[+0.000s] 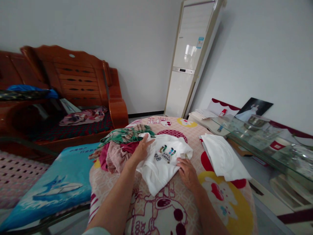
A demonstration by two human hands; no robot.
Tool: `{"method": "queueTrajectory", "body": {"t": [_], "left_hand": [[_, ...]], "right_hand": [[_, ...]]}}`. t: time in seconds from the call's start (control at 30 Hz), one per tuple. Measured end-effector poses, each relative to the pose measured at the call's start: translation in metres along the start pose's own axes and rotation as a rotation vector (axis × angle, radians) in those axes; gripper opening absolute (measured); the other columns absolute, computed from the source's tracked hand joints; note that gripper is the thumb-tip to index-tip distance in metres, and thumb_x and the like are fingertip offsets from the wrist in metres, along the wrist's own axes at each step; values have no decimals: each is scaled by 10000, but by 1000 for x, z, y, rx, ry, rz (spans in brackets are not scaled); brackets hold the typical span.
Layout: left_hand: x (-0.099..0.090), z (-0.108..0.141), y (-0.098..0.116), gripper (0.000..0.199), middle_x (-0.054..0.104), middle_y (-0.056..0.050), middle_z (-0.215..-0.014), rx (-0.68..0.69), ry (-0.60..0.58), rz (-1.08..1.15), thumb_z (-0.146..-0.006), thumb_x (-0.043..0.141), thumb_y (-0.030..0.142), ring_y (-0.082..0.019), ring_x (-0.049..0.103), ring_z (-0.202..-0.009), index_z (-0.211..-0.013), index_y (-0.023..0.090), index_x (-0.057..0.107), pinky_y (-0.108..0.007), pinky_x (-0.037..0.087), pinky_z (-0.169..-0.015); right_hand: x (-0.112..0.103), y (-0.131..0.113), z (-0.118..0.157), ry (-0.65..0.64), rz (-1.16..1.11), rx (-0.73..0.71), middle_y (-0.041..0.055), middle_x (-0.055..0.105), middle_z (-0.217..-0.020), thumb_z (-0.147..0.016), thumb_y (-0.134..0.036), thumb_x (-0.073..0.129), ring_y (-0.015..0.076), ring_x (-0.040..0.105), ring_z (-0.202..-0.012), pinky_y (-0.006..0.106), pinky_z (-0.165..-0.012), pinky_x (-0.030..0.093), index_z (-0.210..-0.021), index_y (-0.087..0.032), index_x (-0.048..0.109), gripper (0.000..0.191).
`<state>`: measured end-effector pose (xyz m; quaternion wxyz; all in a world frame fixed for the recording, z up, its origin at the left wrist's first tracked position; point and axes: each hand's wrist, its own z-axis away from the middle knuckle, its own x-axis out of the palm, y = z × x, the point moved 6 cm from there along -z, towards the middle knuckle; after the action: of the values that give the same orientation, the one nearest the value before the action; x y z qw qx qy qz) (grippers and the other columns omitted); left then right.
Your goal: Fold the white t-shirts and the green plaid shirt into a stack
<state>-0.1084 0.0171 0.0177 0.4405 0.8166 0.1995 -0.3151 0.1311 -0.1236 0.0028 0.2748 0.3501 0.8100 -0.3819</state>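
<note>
A white printed garment (158,169) lies loosely spread on the round table with a patterned cloth (195,209). At its upper left edge, my left hand (144,147) has its fingers closed on the fabric. My right hand (187,171) touches the garment's right edge, its fingers bent over the cloth; whether they pinch it is too small to tell. Left of the garment is a heap of clothes (117,155) in pink, dark red and green plaid. A folded white garment (223,156) rests on the table's right side.
A wooden sofa (80,75) stands behind on the left, near a blue cushion (66,182) with a whale picture. On the right is a glass-topped cabinet (259,147) holding a photo and bowls. A tall air conditioner (183,62) stands at the back.
</note>
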Motion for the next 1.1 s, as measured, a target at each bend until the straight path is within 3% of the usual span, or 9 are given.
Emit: {"method": "queueTrajectory", "body": {"t": [0.13, 0.3, 0.5, 0.6, 0.77, 0.83, 0.93, 1.0, 1.1], "left_hand": [[4, 1, 0, 650, 402, -78, -1484, 8, -113, -79, -673, 416, -36, -280, 287, -1409, -1245, 194, 621, -475, 272, -1147], [20, 4, 11, 776, 184, -82, -1578, 83, -277, -143, -597, 487, -57, -333, 204, -1430, -1322, 207, 558, -472, 246, -1154], [18, 2, 34, 736, 81, -85, -1596, 147, -143, -197, -606, 635, 22, -372, 188, -1427, -1309, 230, 568, -520, 217, -1146], [23, 2, 38, 664, 130, -102, -1588, 185, -167, -136, -624, 672, 55, -349, 251, -1412, -1267, 202, 600, -485, 269, -1135], [38, 4, 36, 644, 294, -112, -1538, 156, -277, -70, -675, 607, 24, -289, 342, -1381, -1294, 199, 580, -414, 303, -1134], [40, 5, 38, 670, 275, -100, -1548, 155, -296, -85, -693, 577, 16, -288, 309, -1398, -1331, 219, 547, -426, 282, -1143], [46, 6, 45, 735, 229, -91, -1565, 169, -341, -153, -703, 509, -17, -286, 281, -1410, -1391, 242, 474, -460, 245, -1153], [52, 7, 47, 764, 234, -84, -1563, 162, -367, -207, -710, 476, -24, -300, 291, -1403, -1416, 264, 434, -509, 222, -1149], [61, 9, 46, 740, 267, -24, -1556, 145, -406, -269, -735, 460, 0, -349, 287, -1394, -1388, 347, 459, -602, 206, -1119]], "right_hand": [[-22, 22, 3, 296, -100, 220, 98, 690, -1025, -850, -217, 390, 228, 615, -968, 370, -853, 486, -1045, -176, 655, 331], [-51, 60, 22, 543, -74, 561, 82, 686, -792, -797, -333, 428, 228, 587, -731, 325, -678, 454, -862, -151, 659, 300], [-56, 67, 27, 634, -119, 623, 90, 688, -813, -762, -427, 516, 226, 588, -730, 313, -668, 444, -883, -145, 666, 341], [-59, 68, 33, 711, -100, 699, 80, 680, -774, -733, -461, 590, 210, 581, -679, 293, -619, 434, -863, -144, 659, 350], [-54, 71, 29, 503, -25, 667, -10, 458, -428, -786, -501, 496, 147, 418, -483, 276, -500, 319, -482, -187, 528, 438], [-48, 67, 24, 460, -116, 619, 1, 526, -475, -799, -484, 483, 159, 467, -517, 270, -518, 352, -542, -169, 586, 420], [-34, 58, 15, 413, -346, 582, 59, 719, -878, -792, -431, 554, 223, 622, -791, 286, -678, 469, -964, -154, 688, 353], [-25, 52, 10, 381, -496, 555, 82, 673, -1164, -769, -391, 610, 249, 615, -1025, 320, -834, 485, -1214, -192, 600, 487], [-16, 45, 4, 369, -603, 493, 83, 574, -1332, -759, -344, 629, 243, 537, -1201, 352, -984, 433, -1323, -214, 515, 590]]}}
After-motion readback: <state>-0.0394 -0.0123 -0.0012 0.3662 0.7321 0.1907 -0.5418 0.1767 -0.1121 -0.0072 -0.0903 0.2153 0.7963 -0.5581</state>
